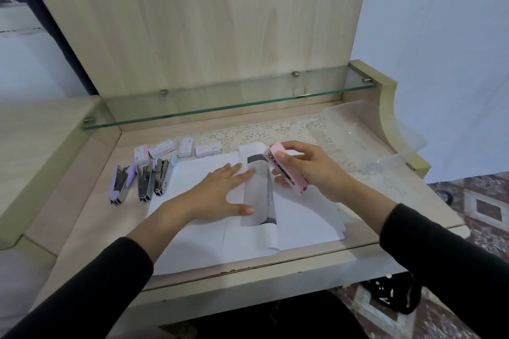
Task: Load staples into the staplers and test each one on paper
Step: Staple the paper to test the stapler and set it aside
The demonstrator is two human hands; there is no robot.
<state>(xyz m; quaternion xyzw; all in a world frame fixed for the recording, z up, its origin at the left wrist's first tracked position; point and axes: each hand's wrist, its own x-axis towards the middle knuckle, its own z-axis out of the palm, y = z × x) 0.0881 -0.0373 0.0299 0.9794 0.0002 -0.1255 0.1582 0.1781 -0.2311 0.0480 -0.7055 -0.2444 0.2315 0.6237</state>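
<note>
White sheets of paper (pixel 198 245) lie spread on the desk. One sheet is folded over into a curled flap (pixel 257 192) in the middle. My left hand (pixel 220 195) lies flat on the paper with its fingers straight, pressing the flap's left edge. My right hand (pixel 308 170) grips a pink stapler (pixel 285 168) just right of the flap, above the paper. At the left, three staplers lie open: a purple one (pixel 121 183), a middle one (pixel 145 181) and a pale blue one (pixel 164 175).
Several small pink-and-white staple boxes (pixel 162 148) stand in a row behind the staplers. A lace mat (pixel 275 129) covers the back of the desk, under a glass shelf (pixel 220 107). A clear plastic bag (pixel 366 135) lies at the right.
</note>
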